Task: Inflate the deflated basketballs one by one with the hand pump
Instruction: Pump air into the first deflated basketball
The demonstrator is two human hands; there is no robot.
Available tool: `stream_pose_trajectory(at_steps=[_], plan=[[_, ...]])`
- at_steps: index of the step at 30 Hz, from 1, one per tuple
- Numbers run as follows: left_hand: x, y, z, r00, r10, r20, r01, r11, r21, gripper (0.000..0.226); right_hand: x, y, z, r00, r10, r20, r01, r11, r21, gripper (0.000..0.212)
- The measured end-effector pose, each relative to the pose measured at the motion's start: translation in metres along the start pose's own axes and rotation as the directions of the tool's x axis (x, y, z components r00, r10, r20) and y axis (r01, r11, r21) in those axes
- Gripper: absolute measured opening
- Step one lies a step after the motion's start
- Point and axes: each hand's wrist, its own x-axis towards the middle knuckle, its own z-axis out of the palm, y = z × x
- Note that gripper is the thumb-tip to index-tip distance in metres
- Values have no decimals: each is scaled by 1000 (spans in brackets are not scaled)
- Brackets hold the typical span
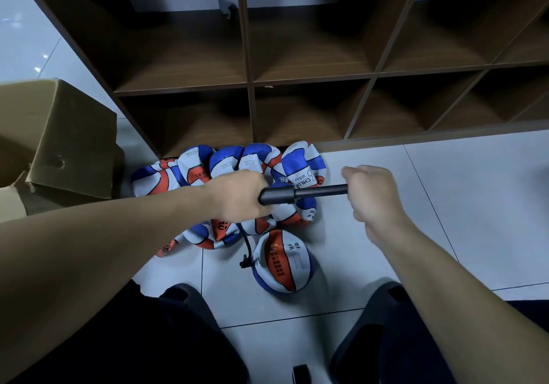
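Both fists (237, 196) (371, 193) level, gripping the pump (297, 195) (held horizontal).

bare forearms (98, 235), no sleeves, dark trousers (133, 339), dark shoes (190, 303)

left hand (237, 195) grips hand pump (277, 195) barrel | right hand (371, 193) grips its handle end, rod drawn out | black hose (248, 245) runs down to basketball (282, 261) on floor (445, 205) | deflated basketballs (231, 163) piled against shelf (251, 86) | cardboard box (59, 137) left
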Motion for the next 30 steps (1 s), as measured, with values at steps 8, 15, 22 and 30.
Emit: stream_pose_trajectory(at_steps=[8,15,22,30], plan=[[0,-23,-6,999,-28,28,29,999,-24,32,-2,2,5,999,-30,-24,31,997,66,47],[2,-2,-5,999,-33,-4,33,997,70,26,-19,12,25,997,-74,-30,75,997,21,46],[-1,17,-4,999,-2,-48,6,996,85,23,-24,14,39,998,-56,-7,56,996,73,44],[-6,30,-4,998,20,-57,-13,993,115,24,-32,18,54,995,-97,-6,97,993,66,33]])
